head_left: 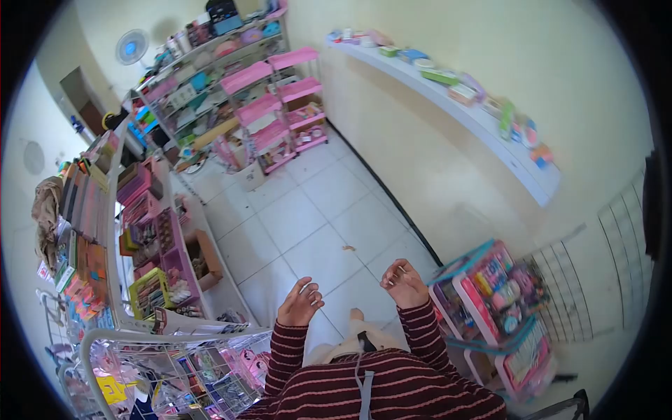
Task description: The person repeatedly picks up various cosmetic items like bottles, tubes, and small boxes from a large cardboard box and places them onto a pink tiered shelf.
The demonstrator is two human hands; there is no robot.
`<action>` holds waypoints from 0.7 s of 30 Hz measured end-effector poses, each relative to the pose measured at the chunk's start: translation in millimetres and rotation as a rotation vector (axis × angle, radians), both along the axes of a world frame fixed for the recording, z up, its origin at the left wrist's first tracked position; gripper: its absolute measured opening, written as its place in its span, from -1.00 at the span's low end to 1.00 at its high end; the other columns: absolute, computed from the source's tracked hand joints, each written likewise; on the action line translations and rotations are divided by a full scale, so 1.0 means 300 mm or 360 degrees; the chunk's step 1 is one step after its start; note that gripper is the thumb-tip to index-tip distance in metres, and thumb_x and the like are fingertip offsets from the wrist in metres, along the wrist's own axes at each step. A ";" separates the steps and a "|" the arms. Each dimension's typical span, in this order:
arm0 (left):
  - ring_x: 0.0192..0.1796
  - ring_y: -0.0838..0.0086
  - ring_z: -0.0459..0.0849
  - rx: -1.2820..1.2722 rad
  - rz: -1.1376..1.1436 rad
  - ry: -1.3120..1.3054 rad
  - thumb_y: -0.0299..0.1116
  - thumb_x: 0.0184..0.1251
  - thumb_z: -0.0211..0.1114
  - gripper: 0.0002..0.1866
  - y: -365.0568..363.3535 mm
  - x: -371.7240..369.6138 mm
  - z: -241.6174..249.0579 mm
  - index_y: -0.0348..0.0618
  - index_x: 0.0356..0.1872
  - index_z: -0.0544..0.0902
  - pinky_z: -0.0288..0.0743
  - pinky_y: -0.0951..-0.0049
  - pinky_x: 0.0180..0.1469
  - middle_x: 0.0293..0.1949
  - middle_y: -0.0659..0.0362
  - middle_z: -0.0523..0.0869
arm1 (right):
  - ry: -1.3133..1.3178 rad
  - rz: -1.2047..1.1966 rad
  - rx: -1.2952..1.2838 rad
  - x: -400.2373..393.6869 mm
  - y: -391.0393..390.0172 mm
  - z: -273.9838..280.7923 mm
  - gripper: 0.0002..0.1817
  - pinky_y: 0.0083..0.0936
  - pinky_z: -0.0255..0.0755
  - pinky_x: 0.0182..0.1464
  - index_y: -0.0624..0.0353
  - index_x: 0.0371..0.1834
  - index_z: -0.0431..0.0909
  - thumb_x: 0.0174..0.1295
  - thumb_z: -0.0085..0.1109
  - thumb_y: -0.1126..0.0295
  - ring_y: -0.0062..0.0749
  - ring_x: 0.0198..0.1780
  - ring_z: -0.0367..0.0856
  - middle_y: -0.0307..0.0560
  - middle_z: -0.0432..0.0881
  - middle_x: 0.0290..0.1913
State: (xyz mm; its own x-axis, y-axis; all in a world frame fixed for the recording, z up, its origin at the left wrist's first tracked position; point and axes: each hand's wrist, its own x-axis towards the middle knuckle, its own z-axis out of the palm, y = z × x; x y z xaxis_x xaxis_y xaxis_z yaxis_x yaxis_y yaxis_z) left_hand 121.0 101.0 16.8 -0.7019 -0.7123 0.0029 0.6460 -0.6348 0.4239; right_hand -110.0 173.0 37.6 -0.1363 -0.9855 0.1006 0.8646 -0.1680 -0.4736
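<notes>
My left hand (pixel 300 304) is held out in front of my body, its fingers loosely bent and apart, with nothing in it. To its left stands a white wire rack (pixel 210 371) hung with small packaged goods. My right hand (pixel 405 284) is raised at about the same height, fingers half curled and apart, also holding nothing. Nearest to that hand, on the right, is a pink and teal shelf unit (pixel 462 297) packed with colourful packaged items. Neither hand touches anything.
White floor tiles (pixel 301 210) stretch ahead, with a small brown scrap (pixel 348 248) on them. Stocked shelves with purple baskets (pixel 168 231) and a cardboard box (pixel 203 255) line the left. Pink tiered racks (pixel 260 108) stand at the back. A white wall shelf (pixel 448 87) holds small items.
</notes>
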 end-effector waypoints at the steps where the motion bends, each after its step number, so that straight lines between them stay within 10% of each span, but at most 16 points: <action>1: -0.21 0.37 0.37 -0.0010 0.0032 -0.0006 -0.25 0.03 0.01 -0.55 -0.048 -0.014 0.002 -0.18 -0.04 0.21 0.25 0.37 -0.15 -0.18 0.08 0.38 | -0.0015 0.0067 0.0037 -0.023 -0.070 -0.015 -0.67 -0.52 0.22 -0.23 0.23 -0.25 0.26 -0.11 0.01 0.37 -0.38 -0.31 0.35 -0.05 0.37 -0.36; 21: -0.30 0.43 0.40 0.0518 0.0719 -0.0209 -0.23 0.10 -0.07 -0.70 -0.851 0.135 -0.259 -0.07 -0.14 0.36 0.28 0.39 -0.27 -0.25 0.20 0.44 | -0.0097 0.0644 0.0401 0.035 -1.126 -0.170 -0.72 -0.56 0.20 -0.24 0.19 -0.27 0.27 -0.08 -0.02 0.37 -0.44 -0.32 0.32 -0.10 0.37 -0.38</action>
State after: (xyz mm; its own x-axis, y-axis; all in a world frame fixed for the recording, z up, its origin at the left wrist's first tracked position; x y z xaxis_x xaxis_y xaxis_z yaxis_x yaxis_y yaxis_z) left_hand 161.5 -154.5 -61.0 -0.3073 -0.8913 -0.3334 0.8386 -0.4193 0.3478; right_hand -99.4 -164.9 -13.3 0.2651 -0.9533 -0.1445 0.8644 0.3014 -0.4026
